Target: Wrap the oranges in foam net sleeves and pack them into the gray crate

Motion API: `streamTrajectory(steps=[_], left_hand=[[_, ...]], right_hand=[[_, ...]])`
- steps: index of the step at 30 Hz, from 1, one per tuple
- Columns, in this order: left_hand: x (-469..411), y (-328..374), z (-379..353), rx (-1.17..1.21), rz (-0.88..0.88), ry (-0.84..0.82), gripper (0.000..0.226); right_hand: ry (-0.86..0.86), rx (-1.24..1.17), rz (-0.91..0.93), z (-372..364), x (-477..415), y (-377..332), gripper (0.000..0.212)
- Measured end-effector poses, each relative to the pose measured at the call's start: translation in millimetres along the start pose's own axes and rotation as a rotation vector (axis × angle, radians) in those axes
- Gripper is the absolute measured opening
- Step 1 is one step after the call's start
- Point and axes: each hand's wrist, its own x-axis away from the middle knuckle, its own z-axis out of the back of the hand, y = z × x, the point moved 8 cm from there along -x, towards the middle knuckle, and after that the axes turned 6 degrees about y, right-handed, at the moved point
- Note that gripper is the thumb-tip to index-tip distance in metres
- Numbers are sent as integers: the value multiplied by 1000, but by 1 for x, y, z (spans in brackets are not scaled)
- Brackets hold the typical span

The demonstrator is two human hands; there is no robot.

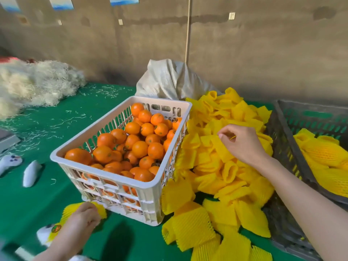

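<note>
One white crate — one gray crate.

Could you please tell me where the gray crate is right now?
The gray crate sits at the far right of the head view, beside the yellow sleeve pile.

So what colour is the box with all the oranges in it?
White; the white crate holding the oranges shows clearly in the head view.

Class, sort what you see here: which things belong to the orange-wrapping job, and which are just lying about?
Job: oranges in the white crate; foam net sleeves; gray crate; left hand and right hand, each holding a sleeve.
Lying about: shredded filler; white sack; white soft toys.
</note>
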Motion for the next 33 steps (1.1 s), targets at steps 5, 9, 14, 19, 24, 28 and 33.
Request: streamTrajectory(steps=[5, 9, 14, 19, 24, 28, 33], left_hand=[[-32, -64, -22, -262, 178, -140, 26], [-38, -84, -49, -416, 162, -302, 31], [-35, -101, -61, -260, 227, -279, 14], [-35, -90, -39, 4, 122, 22, 18], [-41, -98, -27, 101, 226, 161, 22], [-36, -108, -26, 107, 319, 237, 25], [-37, -115, -22, 140, 305, 287, 20]], right_hand=[[3, 25, 25, -20, -8, -30, 8], [3, 39, 43, -34, -15, -53, 9], [-31, 56, 77, -55, -22, -79, 8], [-48, 66, 86, -69, -23, -93, 9], [-68, 67, 89, -83, -28, -103, 10], [-69, 48, 98, -90, -33, -112, 10], [-65, 45, 104, -94, -32, -118, 10]])
